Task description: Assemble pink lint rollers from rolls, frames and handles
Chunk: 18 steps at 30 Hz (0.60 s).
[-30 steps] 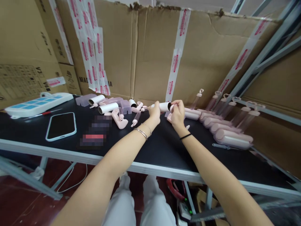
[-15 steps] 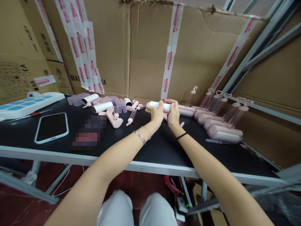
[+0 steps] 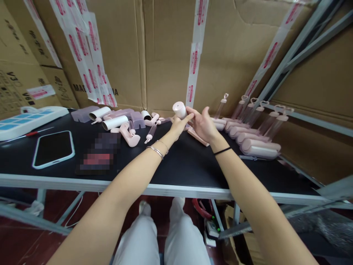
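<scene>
My left hand point(image 3: 178, 127) is closed around a pale roll with a pink-white end cap point(image 3: 179, 107), tilted so the cap faces up. Beside it, my right hand point(image 3: 203, 124) is open, thumb and fingers stretched, its fingertips close to the roll and my left hand. Whether those fingertips touch the roll cannot be made out. Under my right hand lies a long pink piece point(image 3: 198, 137) on the black tabletop. To the left are white cardboard-cored rolls point(image 3: 116, 123), translucent purple covers point(image 3: 137, 119), a curved pink handle point(image 3: 129, 136) and a clear tube with a pink end point(image 3: 150, 133).
Several pink rollers point(image 3: 259, 148) with upright clear handles point(image 3: 278, 127) line the right side. A phone point(image 3: 54, 149), a screwdriver point(image 3: 29, 134) and a blue-and-white box point(image 3: 30, 119) are at the left. Cardboard point(image 3: 165, 55) walls the back; a metal edge point(image 3: 193, 190) runs along the front.
The roll has turned from lying sideways between both hands to pointing its capped end upward in my left hand. My right hand has let go and opened. The view has shifted slightly.
</scene>
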Available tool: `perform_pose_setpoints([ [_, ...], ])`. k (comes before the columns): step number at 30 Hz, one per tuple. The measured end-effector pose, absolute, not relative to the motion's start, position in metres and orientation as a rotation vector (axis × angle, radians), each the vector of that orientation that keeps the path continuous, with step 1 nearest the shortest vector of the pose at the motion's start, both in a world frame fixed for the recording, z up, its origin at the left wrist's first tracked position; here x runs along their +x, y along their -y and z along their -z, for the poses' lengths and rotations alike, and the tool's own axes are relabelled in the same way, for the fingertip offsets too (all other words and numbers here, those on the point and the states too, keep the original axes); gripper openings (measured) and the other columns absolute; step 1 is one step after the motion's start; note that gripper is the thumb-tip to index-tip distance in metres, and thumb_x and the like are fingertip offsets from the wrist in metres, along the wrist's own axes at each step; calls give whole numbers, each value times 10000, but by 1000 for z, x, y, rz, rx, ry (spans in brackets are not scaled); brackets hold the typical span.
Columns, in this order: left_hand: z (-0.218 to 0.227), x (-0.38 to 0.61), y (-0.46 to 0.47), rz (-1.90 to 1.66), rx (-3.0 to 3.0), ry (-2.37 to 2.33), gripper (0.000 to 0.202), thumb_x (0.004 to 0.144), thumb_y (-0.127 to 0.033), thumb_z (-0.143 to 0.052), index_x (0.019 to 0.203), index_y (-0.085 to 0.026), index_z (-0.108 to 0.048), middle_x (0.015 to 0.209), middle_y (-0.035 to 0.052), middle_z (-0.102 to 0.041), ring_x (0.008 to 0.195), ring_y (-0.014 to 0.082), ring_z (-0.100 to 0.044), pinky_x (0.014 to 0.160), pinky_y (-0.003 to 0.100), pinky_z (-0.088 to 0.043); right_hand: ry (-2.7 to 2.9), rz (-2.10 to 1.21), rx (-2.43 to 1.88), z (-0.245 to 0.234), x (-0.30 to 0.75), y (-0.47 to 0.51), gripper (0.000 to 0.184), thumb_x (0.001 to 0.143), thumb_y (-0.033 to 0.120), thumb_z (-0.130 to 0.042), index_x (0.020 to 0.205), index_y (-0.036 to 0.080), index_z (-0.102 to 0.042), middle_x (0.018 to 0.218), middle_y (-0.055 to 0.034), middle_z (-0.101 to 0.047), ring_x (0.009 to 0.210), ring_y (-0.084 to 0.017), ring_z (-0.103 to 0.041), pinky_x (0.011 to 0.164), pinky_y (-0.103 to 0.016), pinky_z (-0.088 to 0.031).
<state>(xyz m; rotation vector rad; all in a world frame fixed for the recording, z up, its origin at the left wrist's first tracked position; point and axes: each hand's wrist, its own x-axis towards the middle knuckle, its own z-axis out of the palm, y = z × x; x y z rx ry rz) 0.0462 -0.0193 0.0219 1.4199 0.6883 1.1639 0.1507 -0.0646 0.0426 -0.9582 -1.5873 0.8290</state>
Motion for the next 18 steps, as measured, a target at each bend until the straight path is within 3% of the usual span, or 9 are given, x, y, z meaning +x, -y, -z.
perform_pose_setpoints([
  [4, -23, 48, 22, -1072, 1198, -450, 549, 808, -594, -549, 1233, -256, -459, 1241, 81, -551, 1122, 218, -531, 808, 320, -520, 1662, -685, -981, -34, 159, 58, 713, 887, 683, -93, 1391, 279, -394, 1504, -42, -357, 1386, -213, -303, 1125, -476, -247],
  [7, -25, 44, 16, -1020, 1025, -419, 603, 794, -713, -426, 1117, -219, -549, 1068, 90, -634, 1004, 228, -584, 755, 337, -526, 1808, -561, -1012, -33, 169, 57, 682, 846, 688, -368, 1371, 257, -418, 1485, -69, -383, 1381, -231, -311, 1133, -461, -235],
  [12, -30, 37, 5, -1148, 851, -531, 488, 807, -608, -461, 1032, -194, -588, 845, 48, -641, 855, 202, -620, 718, 328, -521, 2004, -430, -1010, -27, 170, 55, 668, 804, 565, -559, 1360, 223, -418, 1457, -106, -408, 1352, -259, -359, 1111, -454, -281],
  [15, -32, 40, 9, -1162, 905, -514, 439, 818, -552, -484, 1055, -197, -587, 842, 34, -636, 838, 193, -628, 719, 323, -521, 1983, -212, -1044, -22, 165, 52, 739, 731, 453, -667, 1363, 199, -378, 1439, -138, -409, 1314, -271, -394, 1089, -454, -306],
  [18, -28, 47, 15, -1059, 1089, -500, 532, 798, -625, -495, 1122, -212, -575, 1005, 65, -649, 956, 229, -627, 773, 347, -520, 1799, 20, -1133, -24, 170, 52, 545, 741, 361, -625, 1232, 186, -467, 1267, -138, -534, 1153, -259, -508, 994, -442, -394],
])
